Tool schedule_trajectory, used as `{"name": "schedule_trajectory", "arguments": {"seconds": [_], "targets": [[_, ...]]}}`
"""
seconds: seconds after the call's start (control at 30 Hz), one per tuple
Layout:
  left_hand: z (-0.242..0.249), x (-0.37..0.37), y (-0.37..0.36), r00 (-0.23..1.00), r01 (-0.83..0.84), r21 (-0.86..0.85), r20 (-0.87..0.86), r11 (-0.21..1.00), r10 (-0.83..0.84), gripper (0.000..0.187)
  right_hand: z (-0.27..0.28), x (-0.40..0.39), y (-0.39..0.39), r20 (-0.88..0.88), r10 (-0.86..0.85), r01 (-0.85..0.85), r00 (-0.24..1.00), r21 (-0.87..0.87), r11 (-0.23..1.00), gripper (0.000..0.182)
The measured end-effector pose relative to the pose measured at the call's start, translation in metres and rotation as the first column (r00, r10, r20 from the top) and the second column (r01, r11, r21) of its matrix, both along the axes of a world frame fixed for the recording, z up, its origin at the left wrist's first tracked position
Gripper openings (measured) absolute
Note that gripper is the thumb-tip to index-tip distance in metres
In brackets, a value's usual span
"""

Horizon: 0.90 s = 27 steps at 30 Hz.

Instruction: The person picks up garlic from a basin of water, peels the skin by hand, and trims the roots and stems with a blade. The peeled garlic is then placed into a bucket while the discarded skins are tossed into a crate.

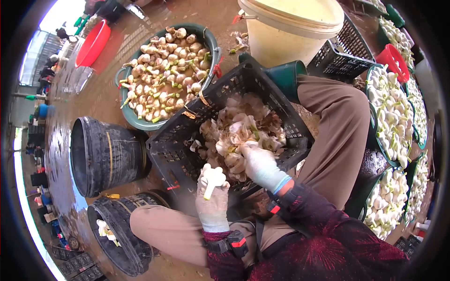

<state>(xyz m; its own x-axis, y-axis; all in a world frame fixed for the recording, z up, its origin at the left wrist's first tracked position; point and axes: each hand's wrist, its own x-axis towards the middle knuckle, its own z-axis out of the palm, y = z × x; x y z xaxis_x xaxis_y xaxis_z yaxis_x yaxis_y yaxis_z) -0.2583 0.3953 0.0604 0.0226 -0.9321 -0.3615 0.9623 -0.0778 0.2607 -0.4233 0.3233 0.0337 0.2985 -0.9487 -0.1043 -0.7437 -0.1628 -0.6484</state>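
My left hand (213,206), in a whitish glove, has its fingers closed around a peeled white garlic bulb (214,179) with a short green stem. It is just outside the near edge of a black plastic crate (176,140). Inside the crate lies a heap of papery garlic skins (239,117). Over the heap's near side, my gloved right hand (265,165) is closed, fingertips pinching what looks like garlic skin. The fingertips partly hide that piece among the loose skins.
A green basin (133,119) of unpeeled garlic stands beyond the crate. Black buckets (89,157) lie at the left, one with white garlic inside. A large cream bucket (276,44) is at the top. Tubs of peeled garlic (391,117) line the right, beside a red basin (393,63).
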Motion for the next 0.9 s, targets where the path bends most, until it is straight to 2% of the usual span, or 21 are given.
{"name": "schedule_trajectory", "arguments": {"seconds": [0.03, 0.07, 0.13, 0.17, 0.2, 0.23, 0.27, 0.33, 0.47, 0.53, 0.6, 0.67, 0.73, 0.77, 0.8, 0.87, 0.9], "targets": [[0.007, -0.002, 0.001, 0.993, -0.047, 0.047, 0.113, 0.998, 0.041, 0.039, 0.005, -0.004, 0.001, 0.000, -0.003, 0.003, 1.000, -0.014, 1.000, 0.025], [0.014, -0.005, 0.002, 0.993, -0.048, 0.037, 0.113, 0.998, 0.043, 0.039, 0.011, -0.007, 0.003, 0.028, -0.059, 0.062, 0.998, -0.084, 0.995, 0.027], [0.023, -0.013, 0.000, 0.926, -0.139, 0.074, 0.364, 0.987, 0.103, 0.040, 0.028, -0.010, 0.002, 0.058, -0.108, 0.116, 0.992, -0.159, 0.980, 0.029], [0.017, -0.012, 0.001, 0.927, -0.137, 0.075, 0.361, 0.988, 0.102, 0.040, 0.043, -0.007, 0.002, 0.307, -0.058, 0.043, 0.950, 0.055, 0.998, 0.030], [0.005, -0.008, 0.001, 0.933, -0.109, 0.020, 0.346, 0.994, 0.096, 0.039, 0.050, -0.004, 0.001, 0.541, -0.064, -0.082, 0.839, 0.241, 0.967, 0.032], [0.004, -0.008, -0.004, 0.939, -0.081, -0.035, 0.333, 0.996, 0.088, 0.038, 0.046, 0.002, 0.002, 0.570, -0.052, -0.111, 0.820, 0.246, 0.963, 0.035], [0.003, -0.010, -0.004, 0.938, -0.077, -0.030, 0.338, 0.997, 0.082, 0.038, 0.042, 0.007, 0.003, 0.538, -0.022, -0.108, 0.843, 0.208, 0.972, 0.035], [0.002, -0.017, -0.003, 0.787, -0.160, 0.015, 0.605, 0.987, 0.118, 0.036, 0.041, 0.011, 0.005, 0.504, -0.045, -0.078, 0.863, 0.220, 0.972, 0.027], [-0.013, -0.016, -0.002, 0.821, -0.118, 0.065, 0.568, 0.991, 0.060, 0.038, 0.036, 0.011, 0.006, 0.485, -0.093, -0.025, 0.870, 0.231, 0.973, 0.023], [-0.019, -0.018, -0.002, 0.810, -0.100, 0.094, 0.585, 0.991, 0.026, 0.042, 0.033, 0.013, 0.003, 0.399, -0.120, 0.038, 0.909, 0.207, 0.978, 0.022], [-0.018, -0.017, -0.004, 0.784, -0.057, 0.128, 0.619, 0.990, -0.035, 0.047, 0.015, 0.016, 0.001, 0.412, -0.148, 0.042, 0.899, 0.255, 0.966, 0.019], [-0.010, -0.017, -0.006, 0.738, -0.024, 0.150, 0.670, 0.988, -0.084, 0.054, 0.011, 0.016, -0.005, 0.677, -0.407, -0.009, 0.613, 0.521, 0.853, 0.029], [0.004, -0.019, -0.006, 0.741, -0.051, 0.235, 0.660, 0.971, -0.121, 0.056, 0.010, 0.011, -0.005, 0.660, -0.408, -0.034, 0.631, 0.549, 0.835, 0.029], [0.013, -0.022, -0.010, 0.806, -0.068, 0.256, 0.584, 0.964, -0.098, 0.053, 0.008, 0.011, -0.004, 0.658, -0.392, -0.025, 0.643, 0.529, 0.848, 0.029], [0.011, -0.023, -0.010, 0.809, -0.072, 0.264, 0.579, 0.962, -0.099, 0.053, 0.007, 0.011, -0.002, 0.655, -0.376, -0.017, 0.656, 0.511, 0.860, 0.030], [0.008, -0.022, -0.008, 0.614, -0.040, 0.326, 0.754, 0.945, -0.234, 0.050, 0.008, 0.014, 0.000, 0.663, -0.360, -0.025, 0.657, 0.496, 0.868, 0.028], [0.008, -0.020, -0.006, 0.615, -0.047, 0.328, 0.754, 0.943, -0.231, 0.050, 0.010, 0.015, -0.003, 0.672, -0.407, -0.072, 0.618, 0.565, 0.822, 0.026]]}}
